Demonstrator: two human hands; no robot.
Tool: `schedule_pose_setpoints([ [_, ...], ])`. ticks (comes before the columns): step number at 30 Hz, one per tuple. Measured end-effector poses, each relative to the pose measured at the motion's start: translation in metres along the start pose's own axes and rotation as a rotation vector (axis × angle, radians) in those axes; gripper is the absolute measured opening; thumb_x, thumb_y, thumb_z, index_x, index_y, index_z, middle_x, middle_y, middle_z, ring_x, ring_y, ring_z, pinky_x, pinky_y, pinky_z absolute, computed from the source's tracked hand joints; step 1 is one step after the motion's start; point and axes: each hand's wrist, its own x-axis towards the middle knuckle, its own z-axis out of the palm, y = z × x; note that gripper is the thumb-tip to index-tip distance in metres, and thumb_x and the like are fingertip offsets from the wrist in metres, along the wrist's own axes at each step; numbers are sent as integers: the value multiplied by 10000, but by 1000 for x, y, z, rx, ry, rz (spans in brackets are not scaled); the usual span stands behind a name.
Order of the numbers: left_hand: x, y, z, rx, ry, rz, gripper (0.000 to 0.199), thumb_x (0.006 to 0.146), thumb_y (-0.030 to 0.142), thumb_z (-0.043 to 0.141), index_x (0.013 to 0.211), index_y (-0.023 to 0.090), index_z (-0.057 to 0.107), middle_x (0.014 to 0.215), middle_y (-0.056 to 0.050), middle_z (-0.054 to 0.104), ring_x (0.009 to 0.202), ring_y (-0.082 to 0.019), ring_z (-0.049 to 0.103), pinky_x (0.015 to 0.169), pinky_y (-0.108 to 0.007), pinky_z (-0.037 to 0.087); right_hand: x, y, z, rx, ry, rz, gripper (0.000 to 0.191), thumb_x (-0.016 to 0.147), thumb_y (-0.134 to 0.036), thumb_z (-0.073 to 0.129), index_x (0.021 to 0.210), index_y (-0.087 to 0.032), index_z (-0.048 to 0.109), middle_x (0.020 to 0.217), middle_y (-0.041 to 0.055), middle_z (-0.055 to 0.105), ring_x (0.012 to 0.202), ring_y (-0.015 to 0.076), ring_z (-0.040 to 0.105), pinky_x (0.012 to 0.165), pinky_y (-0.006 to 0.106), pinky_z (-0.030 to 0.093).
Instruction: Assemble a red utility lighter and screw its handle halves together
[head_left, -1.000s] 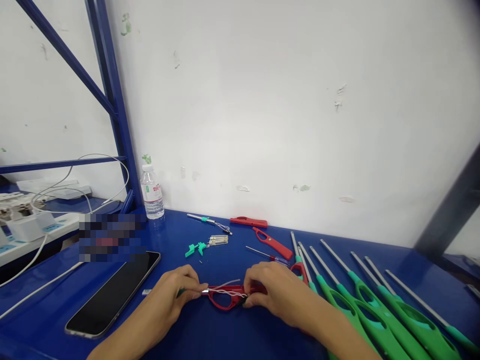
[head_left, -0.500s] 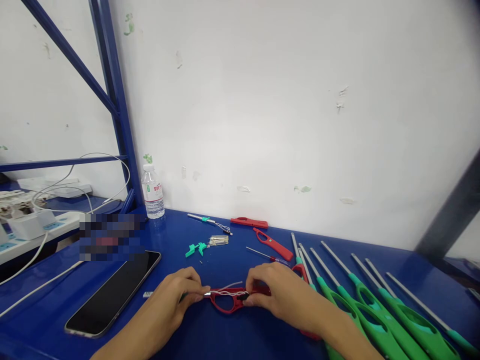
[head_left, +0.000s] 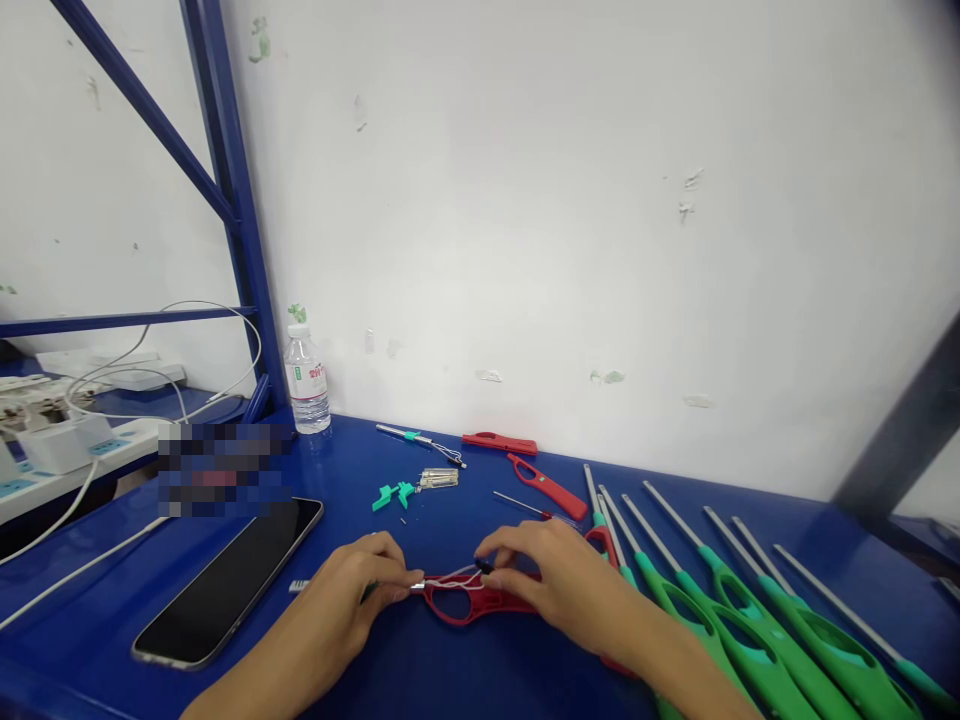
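We catalogue, clocked from between our hands on the blue tabletop (head_left: 435,680): long-nosed green plastic lighters (head_left: 810,665), 3 to 4 o'clock, seemingly ranked for easy reach; a flat black-screened phone (head_left: 232,585), 9 o'clock; and a transparent white-capped plastic bottle (head_left: 307,385), 11 o'clock, part-filled with colourless liquid. At centre we enter one looped red plastic handle shell (head_left: 499,600); our left hand (head_left: 367,580) pinches a silvery metal tube (head_left: 418,586) at its 9 o'clock end, our right hand (head_left: 559,575) grasps a small black piece (head_left: 484,566) above it, apparently to control the thin white wires (head_left: 454,577) between.
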Motion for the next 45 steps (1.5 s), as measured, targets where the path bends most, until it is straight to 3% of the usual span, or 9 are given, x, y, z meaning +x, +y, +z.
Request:
schedule_pose_setpoints([
  [8,0,-1,0,-11,-10,7,334,1046,360,491,899,257,773,977,-27,681,873,-187,633,741,-310,400,5,-1,-1,98,6,-32,45,949,-312,830,983,-291,811,980,-47,788,923,169,690,801,262,449],
  [15,1,-1,1,-6,-1,13,346,1038,372,493,871,244,769,958,-37,693,862,-195,637,750,-316,406,5,3,7,109,38,1,143,879,-227,881,941,-278,762,914,-61,750,872,157,669,764,264,420],
  [22,1,0,0,-13,-18,-2,330,1026,352,498,902,260,789,984,-39,688,873,-198,633,749,-316,408,9,4,14,125,76,87,197,807,-175,891,941,-254,770,784,-70,755,717,134,665,627,245,384],
  [28,1,1,-1,-21,-24,-5,333,1027,356,495,918,263,796,990,-38,687,872,-196,635,739,-314,407,8,1,10,122,77,92,163,815,-206,891,933,-263,794,812,-61,786,753,152,700,648,255,406],
  [33,0,0,-1,-23,-22,-2,318,1021,344,502,936,264,797,1007,-40,690,898,-200,650,765,-314,423,4,-4,5,106,78,76,44,936,-296,797,975,-276,805,878,-47,832,860,188,742,798,288,462],
  [45,1,0,-3,-9,-23,4,304,1032,327,514,954,288,805,990,-26,693,879,-194,641,757,-315,406,5,-3,6,31,62,80,159,1012,-402,711,1024,-293,826,883,-35,840,876,213,738,812,311,452],
])
